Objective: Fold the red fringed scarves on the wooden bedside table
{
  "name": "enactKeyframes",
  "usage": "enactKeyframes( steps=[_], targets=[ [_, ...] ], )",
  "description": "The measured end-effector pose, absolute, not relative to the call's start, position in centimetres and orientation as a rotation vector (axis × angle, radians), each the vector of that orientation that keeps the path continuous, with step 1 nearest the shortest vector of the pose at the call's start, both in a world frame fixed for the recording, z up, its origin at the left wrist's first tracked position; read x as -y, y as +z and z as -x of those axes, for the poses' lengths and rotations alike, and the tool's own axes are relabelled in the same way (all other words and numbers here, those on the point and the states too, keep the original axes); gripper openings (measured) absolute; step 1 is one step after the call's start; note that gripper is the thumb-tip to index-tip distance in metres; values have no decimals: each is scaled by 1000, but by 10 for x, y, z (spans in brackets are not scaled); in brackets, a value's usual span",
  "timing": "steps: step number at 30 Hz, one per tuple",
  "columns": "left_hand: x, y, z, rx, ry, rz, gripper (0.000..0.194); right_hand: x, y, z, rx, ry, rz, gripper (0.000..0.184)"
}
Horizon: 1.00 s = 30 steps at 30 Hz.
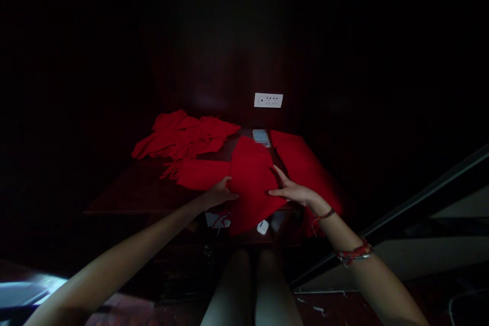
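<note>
A red cloth lies folded on a dark wooden table, one end hanging over the front edge. My left hand pinches its left side, fingers closed on the fabric. My right hand presses on its right side with fingers stretched out flat; red thread bands circle that wrist and forearm. A fringed red strip runs left from the cloth.
A heap of red cloths sits at the table's back left, another red cloth at the right. A white wall socket is behind. A small white object lies below the edge. My knees are underneath. The room is very dark.
</note>
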<state>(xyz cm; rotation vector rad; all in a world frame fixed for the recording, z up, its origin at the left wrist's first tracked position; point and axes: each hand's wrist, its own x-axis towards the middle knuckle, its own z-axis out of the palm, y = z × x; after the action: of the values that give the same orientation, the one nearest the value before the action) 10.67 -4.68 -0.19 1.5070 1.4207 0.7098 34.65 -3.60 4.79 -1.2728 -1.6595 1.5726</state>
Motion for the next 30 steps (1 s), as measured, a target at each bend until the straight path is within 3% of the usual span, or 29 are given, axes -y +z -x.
enactKeyframes(
  steps=[7,13,16,21,27,30],
  targets=[
    [49,53,-113,-1183,910,-1020,41,38,70,-359,1568,1821,1089,80],
    [59,37,-105,-1362,473,-1289,49,44,55,-360,1821,1787,1397,92],
    [51,21,-103,-1544,437,-1706,53,38,46,-354,1977,1533,1579,86],
    [12,20,-104,-1752,535,-2309,47,0,30,-341,2050,809,1675,67],
    [-23,-3,-120,-1809,198,-2222,66,-47,4,-319,1947,490,1731,59],
    [-37,-14,-123,-1900,192,-2162,66,-65,0,-315,1928,374,1559,56]
  ],
)
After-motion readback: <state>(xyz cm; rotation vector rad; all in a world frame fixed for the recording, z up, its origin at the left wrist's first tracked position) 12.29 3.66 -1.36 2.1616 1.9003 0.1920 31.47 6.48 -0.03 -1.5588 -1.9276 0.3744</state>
